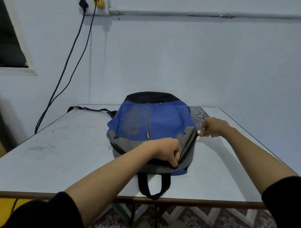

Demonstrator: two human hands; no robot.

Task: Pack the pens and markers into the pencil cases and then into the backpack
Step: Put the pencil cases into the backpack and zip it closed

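Note:
A blue, grey and black backpack [153, 120] lies flat on the white table [63, 158], its top and carry handle [153, 187] toward me. My left hand [169, 151] grips the grey fabric at the backpack's top edge, beside the zipper. My right hand [212, 127] pinches the zipper pull at the backpack's right side. No pens, markers or pencil cases are in view.
A black strap [88, 109] trails from the backpack to the table's far left. A patterned cloth [197, 113] lies at the far right behind the bag. Two cables [69, 63] hang down the wall on the left. The table's near edge runs just below the handle.

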